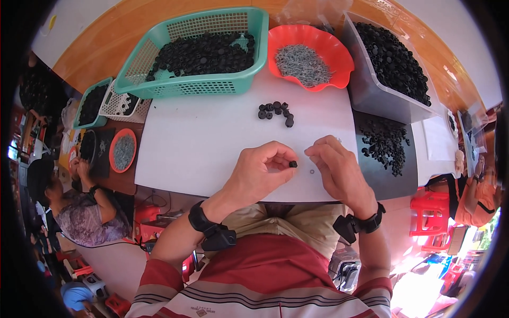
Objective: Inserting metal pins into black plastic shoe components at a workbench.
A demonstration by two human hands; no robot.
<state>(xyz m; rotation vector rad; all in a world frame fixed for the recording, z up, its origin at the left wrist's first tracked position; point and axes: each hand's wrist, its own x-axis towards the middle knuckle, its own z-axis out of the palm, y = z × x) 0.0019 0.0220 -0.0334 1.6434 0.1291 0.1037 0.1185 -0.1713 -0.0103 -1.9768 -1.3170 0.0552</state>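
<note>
Two hands point(265, 169) point(334, 164); one green basket point(159, 58); one red bowl point(339, 53); one grey bin point(366, 90).

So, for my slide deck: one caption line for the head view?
Left hand pinches a small black round part over a white tabletop; right hand beside it, near a tiny metal ring.

small black round part point(292, 164), pinched at left fingertips, above white table
</note>
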